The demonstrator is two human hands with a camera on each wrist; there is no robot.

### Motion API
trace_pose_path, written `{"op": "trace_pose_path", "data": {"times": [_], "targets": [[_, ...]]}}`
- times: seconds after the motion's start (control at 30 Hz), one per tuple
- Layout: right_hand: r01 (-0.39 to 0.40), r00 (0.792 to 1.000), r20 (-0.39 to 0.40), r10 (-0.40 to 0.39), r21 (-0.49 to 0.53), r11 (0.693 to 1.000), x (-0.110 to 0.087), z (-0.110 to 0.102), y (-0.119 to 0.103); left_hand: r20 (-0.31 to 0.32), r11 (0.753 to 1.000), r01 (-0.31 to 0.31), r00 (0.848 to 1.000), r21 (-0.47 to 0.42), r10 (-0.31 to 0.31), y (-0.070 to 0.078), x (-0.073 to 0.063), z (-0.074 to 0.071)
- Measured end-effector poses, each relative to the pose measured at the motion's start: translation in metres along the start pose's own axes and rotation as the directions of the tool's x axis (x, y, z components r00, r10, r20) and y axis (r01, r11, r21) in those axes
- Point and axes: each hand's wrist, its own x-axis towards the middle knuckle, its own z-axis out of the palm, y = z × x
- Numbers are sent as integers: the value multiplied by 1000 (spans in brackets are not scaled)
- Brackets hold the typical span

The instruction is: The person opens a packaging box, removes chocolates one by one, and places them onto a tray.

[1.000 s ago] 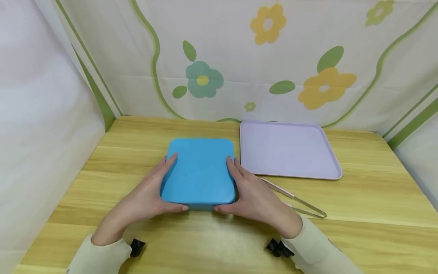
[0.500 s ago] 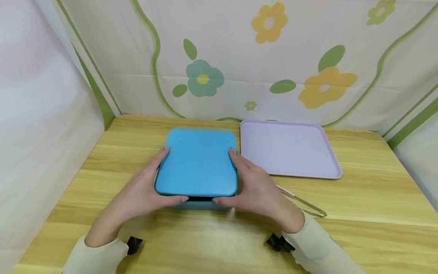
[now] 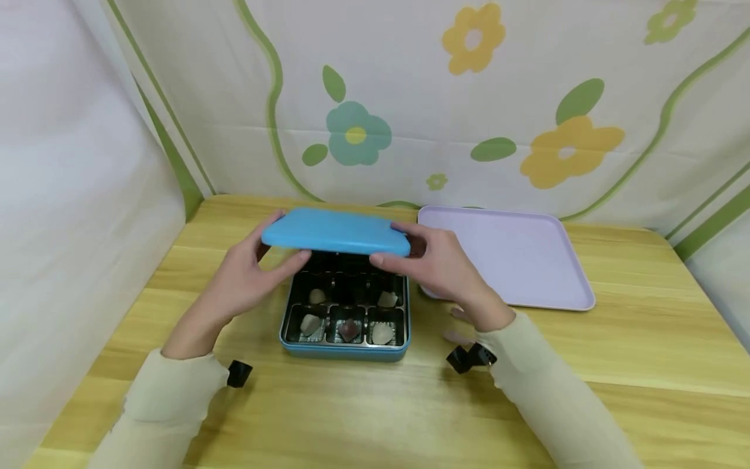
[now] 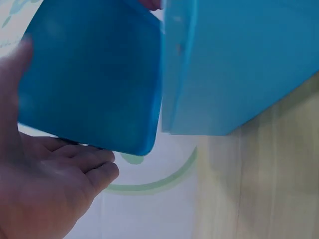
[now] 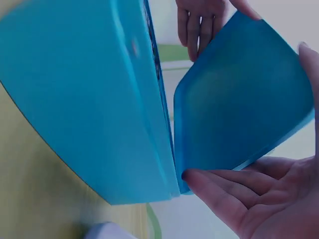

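Note:
A blue lid (image 3: 336, 231) is raised at a tilt over a blue box (image 3: 351, 355), its front edge well above the box. My left hand (image 3: 249, 270) grips the lid's left side, thumb at the front edge. On the right side my right hand (image 3: 442, 260) holds it likewise. Below, a dark divided insert (image 3: 328, 319) shows several compartments with small lumps, such as a pale one (image 3: 383, 333) and a reddish-brown one (image 3: 349, 329). Shadow hides the back compartments. Both wrist views show the lid's underside (image 4: 94, 74) and the box wall (image 5: 75, 99).
A lilac tray (image 3: 510, 260) lies at the back right, its near left corner behind my right hand. Pinkish tong ends (image 3: 458, 337) show beside my right wrist, which hides the rest. A flowered curtain (image 3: 410, 130) stands behind the wooden table (image 3: 351, 417).
Both hands have lifted the lid off the box's front, up and back, so the compartments now show. My right forearm now covers most of the tongs.

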Motion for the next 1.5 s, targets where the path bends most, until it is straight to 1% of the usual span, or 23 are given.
{"op": "trace_pose_path", "data": {"times": [0.1,0.2,0.27,0.33,0.43,0.53,0.63,0.77,0.83,0.97,1.1,1.3,1.4,1.5], "targets": [[-32,999,1,32,-33,999,12,-6,0,13,1000,17,1000,-20,-17,-1,10,-1],[-62,998,4,63,-43,997,21,-11,1,1,999,50,999,-14,-50,-1,18,3],[-90,996,12,91,-41,995,24,-12,1,-18,998,63,998,0,-63,-1,22,6],[-112,993,17,113,-30,993,26,-12,2,-42,998,63,997,25,-61,0,26,9],[-143,990,-7,143,-29,989,27,-11,2,-74,996,60,996,60,-56,1,31,11],[-161,987,-37,159,-34,986,30,-9,2,-112,993,59,993,102,-48,2,34,11],[-166,985,-48,164,-47,985,34,-7,2,-140,990,87,988,109,-72,1,35,8],[-177,983,-58,173,-90,980,38,-3,5,-129,989,129,984,69,-120,-3,36,5],[-181,983,-61,175,-109,977,39,-2,4,-122,989,137,984,61,-129,-5,37,4],[-178,983,-61,172,-129,975,41,-3,1,-131,988,130,984,83,-119,-5,39,2],[-180,983,-49,175,-139,974,44,-4,0,-126,987,118,986,106,-105,-8,42,1],[-142,990,-17,142,-175,974,47,0,9,-83,984,113,991,140,-102,-17,47,3],[-143,989,-2,146,-209,967,48,5,15,-49,979,126,992,160,-119,-22,48,4],[-153,988,-1,157,-231,961,49,9,18,-15,976,158,987,151,-157,-27,49,3]]}}
